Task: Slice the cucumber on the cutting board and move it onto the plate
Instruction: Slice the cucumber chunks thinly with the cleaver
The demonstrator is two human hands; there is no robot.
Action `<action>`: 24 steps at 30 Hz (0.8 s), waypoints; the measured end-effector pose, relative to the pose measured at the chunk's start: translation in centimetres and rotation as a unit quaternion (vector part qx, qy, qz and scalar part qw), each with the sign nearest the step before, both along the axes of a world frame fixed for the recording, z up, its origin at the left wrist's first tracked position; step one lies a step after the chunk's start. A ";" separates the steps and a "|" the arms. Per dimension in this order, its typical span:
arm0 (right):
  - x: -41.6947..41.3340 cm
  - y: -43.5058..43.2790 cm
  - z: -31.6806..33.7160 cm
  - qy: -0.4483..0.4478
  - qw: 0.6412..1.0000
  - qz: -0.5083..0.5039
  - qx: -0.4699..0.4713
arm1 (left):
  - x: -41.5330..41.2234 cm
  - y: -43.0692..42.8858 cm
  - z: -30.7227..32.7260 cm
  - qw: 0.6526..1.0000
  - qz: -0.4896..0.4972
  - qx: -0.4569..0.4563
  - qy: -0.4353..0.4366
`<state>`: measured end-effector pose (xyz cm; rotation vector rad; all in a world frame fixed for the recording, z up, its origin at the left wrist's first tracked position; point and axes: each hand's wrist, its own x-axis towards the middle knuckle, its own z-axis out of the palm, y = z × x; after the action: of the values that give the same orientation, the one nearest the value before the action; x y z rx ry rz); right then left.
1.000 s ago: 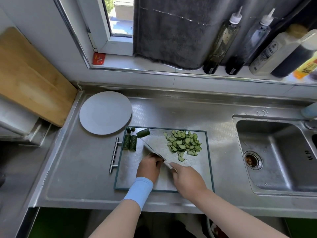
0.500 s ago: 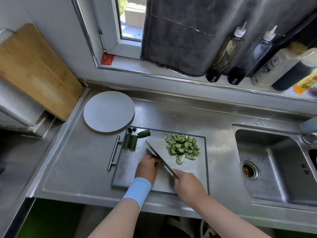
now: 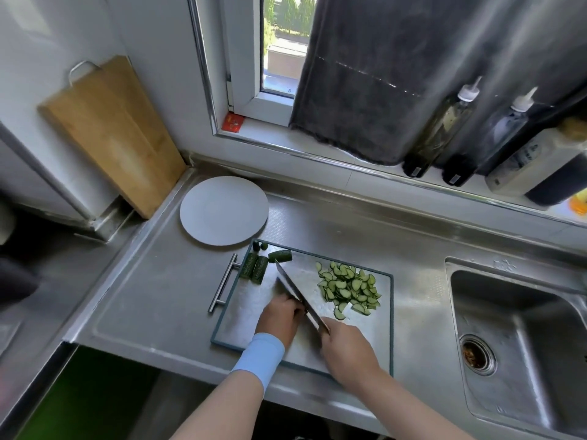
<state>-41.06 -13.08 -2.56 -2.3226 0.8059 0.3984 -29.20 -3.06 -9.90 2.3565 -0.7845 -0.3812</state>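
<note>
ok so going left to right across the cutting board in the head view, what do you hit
board handle → uncut cucumber pieces → knife → cucumber slices

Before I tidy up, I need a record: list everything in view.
cutting board: one, steel, counter
cucumber slices: one pile, green, board's right half
cucumber chunks: three plus two ends, dark green, board's far-left corner
plate: one, white, beyond board
knife: one, dark, over board
wooden board: one, tan, leaning left
bottles: several, mixed, windowsill right
cloth: one, dark grey, window
sink: one, steel, right
left hand: blue wristband, beside blade
right hand: grips knife handle
</note>
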 end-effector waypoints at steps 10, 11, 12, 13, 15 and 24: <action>-2.4 -0.2 0.0 0.010 0.999 0.021 -0.025 | -0.2 0.1 -0.5 1.000 0.018 -0.016 -0.002; -2.3 -0.3 -0.1 0.011 1.000 0.019 -0.021 | -0.2 0.1 -0.6 1.000 0.022 -0.018 -0.002; -2.1 -0.3 -0.1 0.014 1.000 0.016 -0.019 | -0.2 0.1 -0.6 0.999 0.026 -0.021 -0.004; -1.9 -0.3 -0.2 0.018 1.000 0.013 -0.016 | -0.2 0.0 -0.6 0.999 0.027 -0.025 -0.009; -1.4 -0.3 -0.2 0.019 1.000 0.007 -0.003 | -0.2 0.0 -0.7 0.999 0.023 -0.026 -0.014; 1.1 -0.5 -0.7 0.028 0.999 0.017 0.010 | -0.3 0.2 -2.3 0.999 0.021 -0.032 -0.023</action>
<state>-39.95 -13.63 -3.23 -2.3181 0.7856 0.4859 -29.48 -2.82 -12.17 2.3251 -0.7555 -0.2819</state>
